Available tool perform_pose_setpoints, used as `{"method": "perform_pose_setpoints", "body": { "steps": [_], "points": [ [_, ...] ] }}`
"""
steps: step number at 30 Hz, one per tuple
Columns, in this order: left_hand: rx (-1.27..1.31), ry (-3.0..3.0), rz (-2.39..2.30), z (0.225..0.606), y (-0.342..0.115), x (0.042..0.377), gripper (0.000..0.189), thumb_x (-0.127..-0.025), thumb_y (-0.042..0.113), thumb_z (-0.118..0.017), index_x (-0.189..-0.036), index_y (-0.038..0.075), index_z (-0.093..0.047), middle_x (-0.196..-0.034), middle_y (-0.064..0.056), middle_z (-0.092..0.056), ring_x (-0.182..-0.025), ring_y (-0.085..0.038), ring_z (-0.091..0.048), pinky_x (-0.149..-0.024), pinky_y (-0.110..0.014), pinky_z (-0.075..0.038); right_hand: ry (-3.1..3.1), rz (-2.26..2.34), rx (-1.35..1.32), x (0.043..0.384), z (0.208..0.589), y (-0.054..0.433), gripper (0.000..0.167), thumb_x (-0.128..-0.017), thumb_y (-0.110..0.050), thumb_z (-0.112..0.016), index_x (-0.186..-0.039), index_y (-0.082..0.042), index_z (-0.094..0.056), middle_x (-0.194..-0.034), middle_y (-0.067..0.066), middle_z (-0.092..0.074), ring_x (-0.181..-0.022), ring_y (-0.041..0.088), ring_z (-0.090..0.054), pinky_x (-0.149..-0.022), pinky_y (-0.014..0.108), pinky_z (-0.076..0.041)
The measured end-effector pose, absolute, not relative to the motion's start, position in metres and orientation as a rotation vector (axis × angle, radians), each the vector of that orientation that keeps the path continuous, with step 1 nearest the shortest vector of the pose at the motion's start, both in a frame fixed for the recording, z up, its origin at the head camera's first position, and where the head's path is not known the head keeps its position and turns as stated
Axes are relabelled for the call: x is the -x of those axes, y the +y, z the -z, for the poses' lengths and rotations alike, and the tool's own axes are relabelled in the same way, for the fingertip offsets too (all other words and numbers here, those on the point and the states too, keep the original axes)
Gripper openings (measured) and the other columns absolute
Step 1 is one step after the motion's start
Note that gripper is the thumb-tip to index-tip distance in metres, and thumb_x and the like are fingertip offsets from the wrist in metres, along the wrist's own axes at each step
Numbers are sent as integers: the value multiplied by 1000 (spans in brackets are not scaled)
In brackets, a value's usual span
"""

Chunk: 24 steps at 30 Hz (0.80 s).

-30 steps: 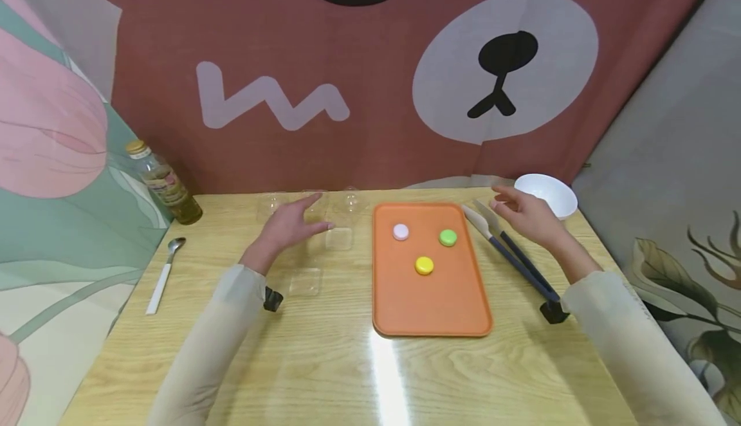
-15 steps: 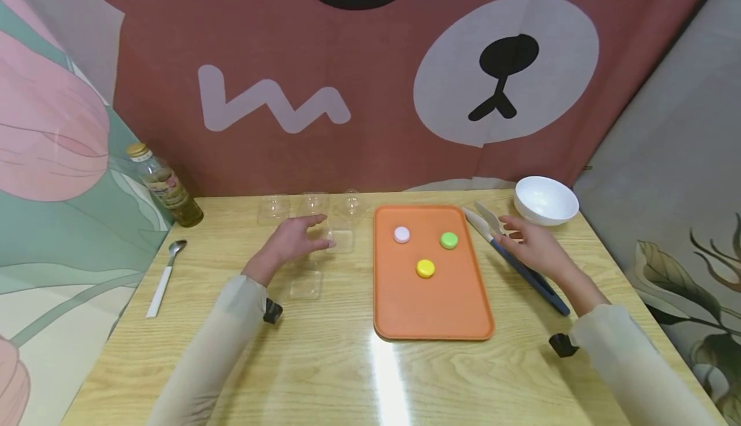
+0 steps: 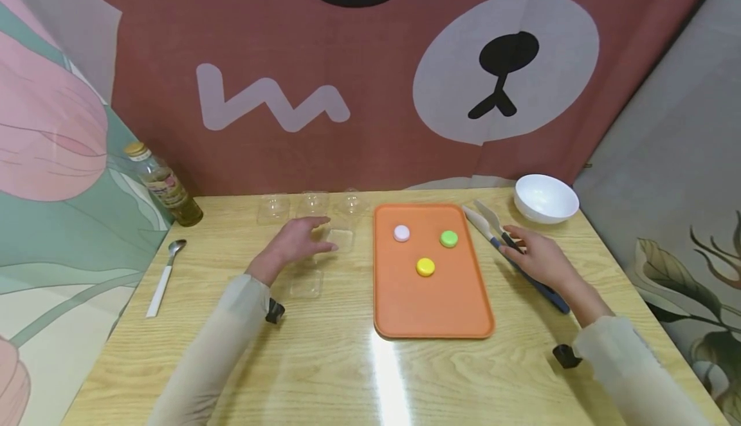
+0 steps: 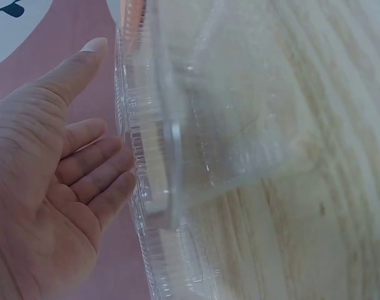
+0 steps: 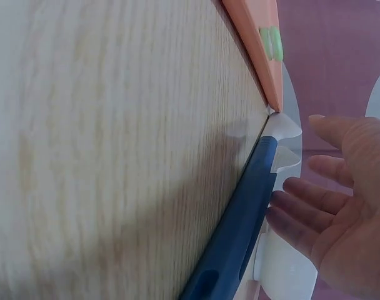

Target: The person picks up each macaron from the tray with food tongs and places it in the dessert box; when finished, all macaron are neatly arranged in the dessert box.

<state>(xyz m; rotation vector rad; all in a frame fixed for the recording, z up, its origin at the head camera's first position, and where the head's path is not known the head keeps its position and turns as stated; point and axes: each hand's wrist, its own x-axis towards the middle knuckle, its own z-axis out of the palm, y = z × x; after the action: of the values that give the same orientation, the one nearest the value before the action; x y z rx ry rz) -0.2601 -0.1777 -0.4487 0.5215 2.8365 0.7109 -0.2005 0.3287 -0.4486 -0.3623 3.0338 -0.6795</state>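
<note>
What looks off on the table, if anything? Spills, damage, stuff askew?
Nothing stands out. Pink, green and yellow discs lie apart on the orange tray; the white bowl sits upright. Tongs slant beside the tray near the right hand, which seems ordinary. Clear containers are too see-through to check for cracks.

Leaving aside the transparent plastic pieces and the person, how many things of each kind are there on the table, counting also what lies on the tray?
Pair of tongs: 1
Tray: 1
Small round pieces (pale pink, green, yellow): 3
Bowl: 1
Spoon: 1
Bottle: 1
Total: 8
</note>
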Motion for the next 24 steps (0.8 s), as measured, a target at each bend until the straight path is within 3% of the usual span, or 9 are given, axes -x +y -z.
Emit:
{"method": "perform_pose_setpoints", "body": {
  "steps": [7, 14, 24],
  "points": [
    [-553, 2849, -660, 449, -172, 262, 81, -85, 46, -80, -150, 8, -50, -154, -15, -50, -144, -36, -45, -120, -50, -37, 3028, 635, 306, 196, 453, 334, 61, -98, -26, -67, -144, 8, -48, -134, 37, -57, -110, 52, -65, -90, 63, -53],
    [-567, 2837, -617, 450, -171, 266, 82, -85, 44, -80, -151, 8, -47, -156, -18, -46, -145, -39, -42, -120, -51, -36, 3058, 600, 305, 196, 460, 338, 61, -92, -23, -72, -139, 10, -51, -121, 35, -65, -103, 50, -68, -85, 62, -53],
    [-571, 2830, -541, 450, -169, 268, 89, -85, 45, -80, -154, 4, -41, -156, -25, -40, -139, -43, -47, -115, -53, -42, 3128, 509, 315, 197, 463, 334, 58, -87, -20, -76, -130, 14, -58, -115, 38, -66, -104, 54, -65, -87, 65, -51]
  ]
}}
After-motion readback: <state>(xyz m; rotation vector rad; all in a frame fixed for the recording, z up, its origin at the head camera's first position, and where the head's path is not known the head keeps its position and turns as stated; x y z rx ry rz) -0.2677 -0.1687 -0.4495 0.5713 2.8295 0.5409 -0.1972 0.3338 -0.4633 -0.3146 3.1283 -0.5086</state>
